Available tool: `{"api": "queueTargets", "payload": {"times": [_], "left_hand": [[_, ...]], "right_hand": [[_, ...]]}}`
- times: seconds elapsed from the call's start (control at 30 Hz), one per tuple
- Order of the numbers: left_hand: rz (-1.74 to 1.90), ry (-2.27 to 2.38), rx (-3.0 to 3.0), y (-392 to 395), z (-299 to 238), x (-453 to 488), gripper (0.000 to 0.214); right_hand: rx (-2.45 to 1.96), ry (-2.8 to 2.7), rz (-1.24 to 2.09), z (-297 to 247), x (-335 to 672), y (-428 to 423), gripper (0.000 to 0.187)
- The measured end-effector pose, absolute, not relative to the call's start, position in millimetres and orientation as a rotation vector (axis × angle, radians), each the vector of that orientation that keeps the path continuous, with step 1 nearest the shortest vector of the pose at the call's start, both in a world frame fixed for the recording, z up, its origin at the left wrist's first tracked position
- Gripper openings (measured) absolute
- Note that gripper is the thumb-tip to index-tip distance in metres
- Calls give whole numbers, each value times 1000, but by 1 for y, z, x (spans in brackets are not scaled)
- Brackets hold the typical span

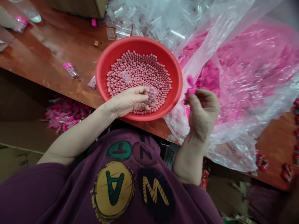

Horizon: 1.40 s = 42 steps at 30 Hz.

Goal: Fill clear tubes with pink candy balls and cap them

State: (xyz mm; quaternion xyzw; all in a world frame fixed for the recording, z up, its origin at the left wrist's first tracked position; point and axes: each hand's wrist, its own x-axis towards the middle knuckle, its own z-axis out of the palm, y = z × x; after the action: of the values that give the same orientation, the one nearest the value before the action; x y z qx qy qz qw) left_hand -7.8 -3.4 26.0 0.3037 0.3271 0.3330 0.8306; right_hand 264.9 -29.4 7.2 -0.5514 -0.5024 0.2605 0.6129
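Over the red bowl [100, 71], my left hand [128, 101] is closed around a small clear container [150, 93] filled with pink beads. Loose pink beads [140, 73] fill the bowl's bottom, and another clear container [126, 77] lies among them. To the right of the bowl, my right hand [202, 109] pinches a bright pink flip-top cap [191, 91] between thumb and fingers. Its lid part sticks up. Just behind that hand, a clear plastic bag [207, 56] holds a heap of pink caps [247, 62].
Clear empty containers [149, 18] are heaped behind the bowl, beside a cardboard box [79, 6]. A capped container [70, 70] and an uncapped one [92, 82] lie left on the brown table [46, 65]. Finished-looking pieces [66, 113] fill a box below. Another person's hand [7, 17] shows top left.
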Motion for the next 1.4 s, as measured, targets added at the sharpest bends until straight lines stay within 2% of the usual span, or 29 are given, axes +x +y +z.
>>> {"api": "queueTargets", "payload": {"times": [0.13, 0.3, 0.5, 0.73, 0.97, 1.23, 1.4], "left_hand": [[757, 659, 655, -12, 25, -3, 14], [774, 653, 667, -16, 20, 1, 20], [768, 627, 675, -14, 12, 0, 17], [800, 647, 604, -14, 20, -2, 18], [864, 684, 664, -17, 15, 4, 19], [921, 796, 726, -20, 16, 8, 6], [933, 820, 851, -22, 18, 8, 6]], "right_hand": [[-1234, -1427, 634, 17, 214, -30, 25], [-1171, -1699, 552, 25, 199, -27, 19], [-1196, -1822, 558, 26, 208, -27, 18], [-1305, -1769, 285, 16, 216, -20, 17], [-1261, -1632, 640, 19, 194, -27, 17], [-1201, -1704, 671, 25, 190, -29, 11], [-1220, -1810, 704, 30, 197, -26, 25]]}}
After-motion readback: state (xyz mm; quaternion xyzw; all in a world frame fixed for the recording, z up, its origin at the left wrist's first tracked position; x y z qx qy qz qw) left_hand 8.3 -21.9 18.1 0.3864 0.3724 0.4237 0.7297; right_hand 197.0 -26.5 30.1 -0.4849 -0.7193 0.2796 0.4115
